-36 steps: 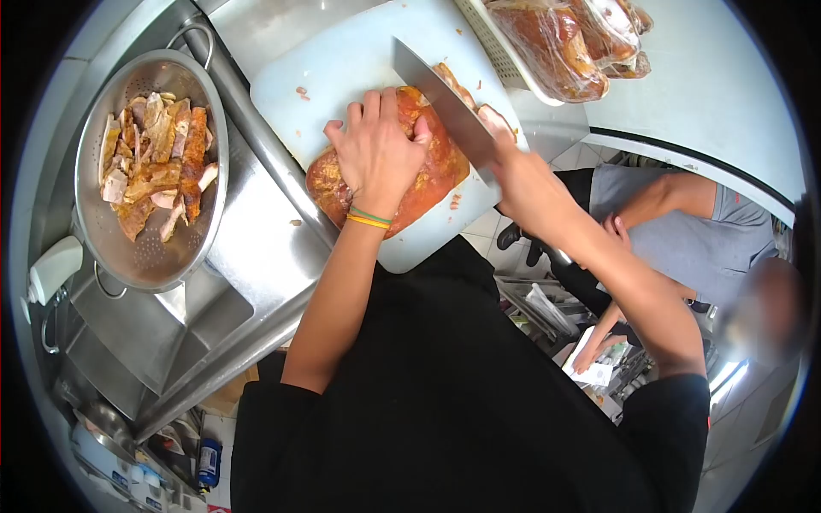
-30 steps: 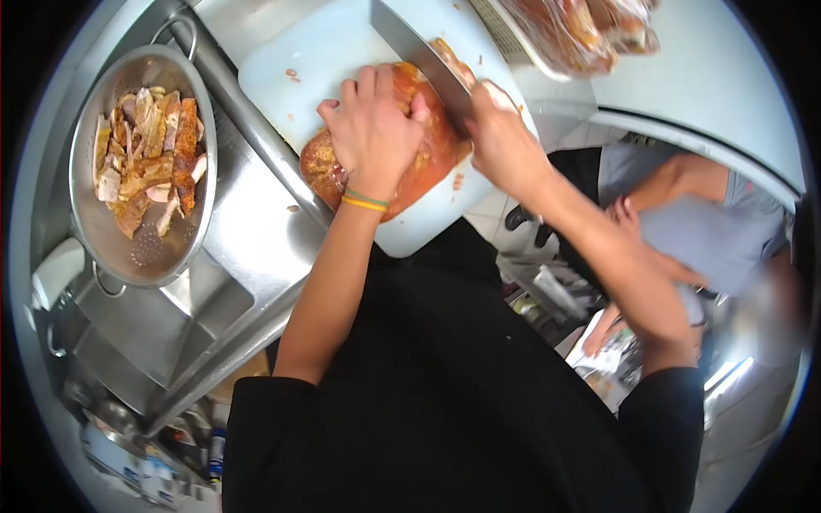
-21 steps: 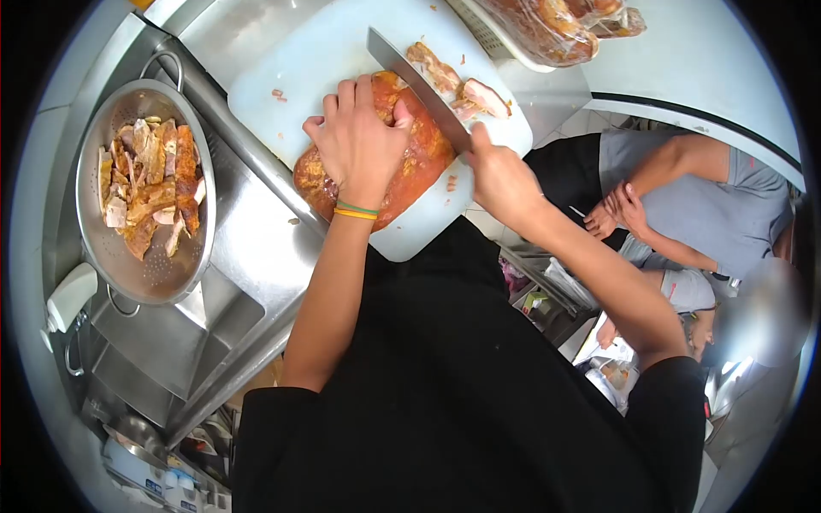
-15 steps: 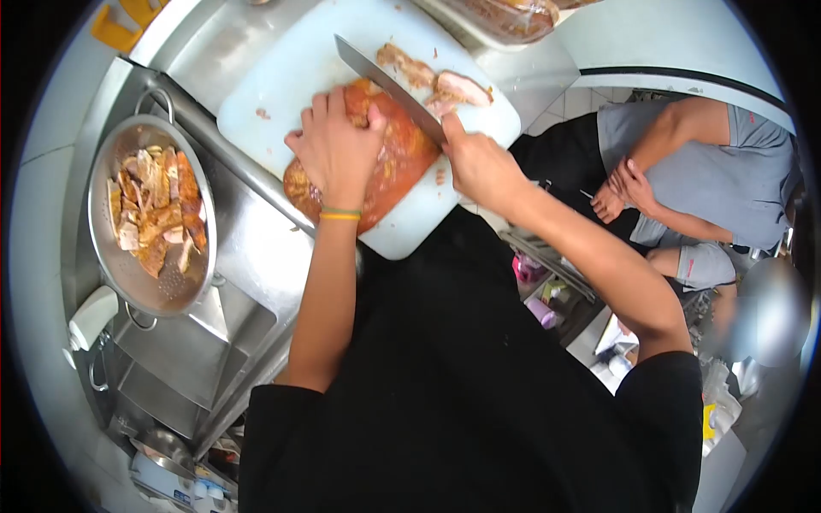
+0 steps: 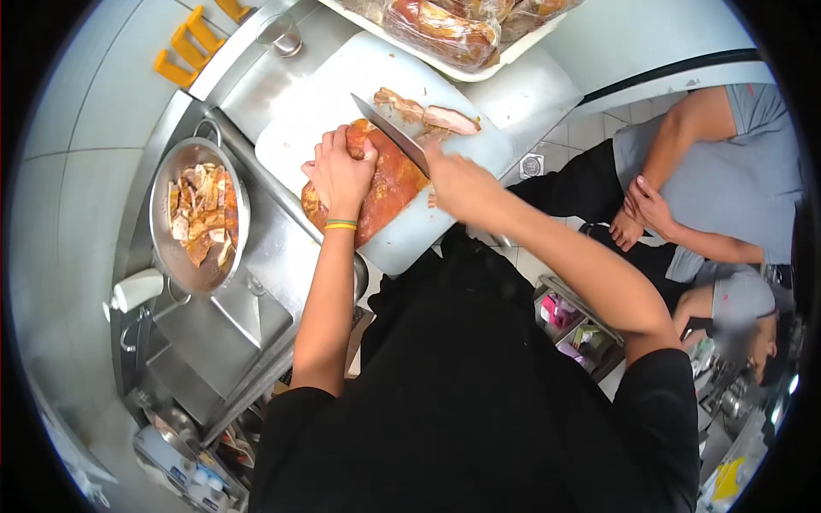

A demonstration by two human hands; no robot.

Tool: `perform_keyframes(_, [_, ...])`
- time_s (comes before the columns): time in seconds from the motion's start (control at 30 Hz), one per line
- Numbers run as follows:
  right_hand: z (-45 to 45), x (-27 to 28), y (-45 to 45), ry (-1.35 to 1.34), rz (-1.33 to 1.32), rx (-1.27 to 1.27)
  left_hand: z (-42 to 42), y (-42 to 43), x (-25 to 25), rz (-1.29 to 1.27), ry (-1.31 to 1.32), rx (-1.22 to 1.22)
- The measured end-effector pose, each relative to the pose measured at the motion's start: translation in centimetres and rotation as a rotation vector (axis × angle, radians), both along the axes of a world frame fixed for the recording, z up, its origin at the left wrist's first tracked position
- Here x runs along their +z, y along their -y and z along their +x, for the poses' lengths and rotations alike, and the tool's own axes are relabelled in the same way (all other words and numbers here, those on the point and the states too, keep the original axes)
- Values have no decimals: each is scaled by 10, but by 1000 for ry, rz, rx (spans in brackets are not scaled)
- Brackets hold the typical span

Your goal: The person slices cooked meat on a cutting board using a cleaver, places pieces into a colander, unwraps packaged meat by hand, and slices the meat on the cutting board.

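Note:
My left hand [image 5: 342, 175], with colored bands at the wrist, lies spread on a large reddish-brown piece of meat [image 5: 389, 188], pressing it on the white cutting board [image 5: 299, 111]. In my right hand [image 5: 462, 184] is the handle of a large knife [image 5: 389, 132], its blade along the upper right edge of the meat. Just beyond the blade, cut slices [image 5: 451, 120] rest on the board. The knife's handle is mostly hidden by my fingers.
A colander [image 5: 184, 256] of meat pieces stands at the left over the sink. Wrapped meat [image 5: 440, 34] fills a white tray [image 5: 513, 51] at the top. A glass [image 5: 280, 36] stands beyond the board. Two people in grey shirts are at the right, one with hands together.
The view has shifted, bringing the glass and yellow wall objects into sight. The blade has moved slightly along the meat's cut edge, and slices now show beside it. My left hand still presses the meat.

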State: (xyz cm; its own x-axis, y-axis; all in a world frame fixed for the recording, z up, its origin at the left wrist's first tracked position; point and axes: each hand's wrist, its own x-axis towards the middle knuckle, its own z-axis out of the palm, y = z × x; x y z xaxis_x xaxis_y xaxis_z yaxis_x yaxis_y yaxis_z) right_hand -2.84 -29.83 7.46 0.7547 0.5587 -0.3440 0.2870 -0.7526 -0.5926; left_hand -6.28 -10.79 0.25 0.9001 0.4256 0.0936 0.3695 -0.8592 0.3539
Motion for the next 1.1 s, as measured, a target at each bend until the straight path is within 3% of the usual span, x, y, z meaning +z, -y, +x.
perform_keyframes(0.1, [-26,-1,13,-120,-131,20,1,4,7,-10,-31,12])
perform_keyframes(0.17, [-14,-40,4,45,-3,-20,3,5,-1,-9,7,22])
perform_keyframes(0.23, [9,-90,15,271,326,-46,1,2,-3,-58,55,2])
perform_keyframes(0.27, [17,-86,18,271,339,-54,-5,3,-2,-49,26,-6])
perform_keyframes(0.33, [47,-54,21,-193,253,42,4,4,-2,-34,29,-14])
perform_keyframes(0.43, [41,-25,41,-286,141,80,-1,4,-4,-62,38,-46])
perform_keyframes(0.5, [15,-37,57,-275,198,-8,0,8,0,-30,6,-8])
perform_keyframes(0.57, [-17,-54,73,-91,192,44,0,9,-2,2,15,-2])
perform_keyframes(0.63, [-26,-47,67,-138,181,-26,1,10,-3,16,33,-8])
perform_keyframes(0.77, [31,-94,17,0,364,-56,1,14,5,-14,37,-51])
perform_keyframes(0.83, [53,-66,28,16,347,-9,-1,17,1,-165,115,-313])
perform_keyframes(0.97, [63,-54,44,2,315,87,-1,37,16,-102,21,-804])
perform_keyframes(1.0, [63,-59,45,59,253,129,-11,37,20,-116,31,-760])
perform_keyframes(1.07, [65,-57,47,122,164,185,-33,37,32,-35,400,-502])
perform_keyframes(1.1, [62,-45,52,126,135,189,-59,44,40,-118,544,-217])
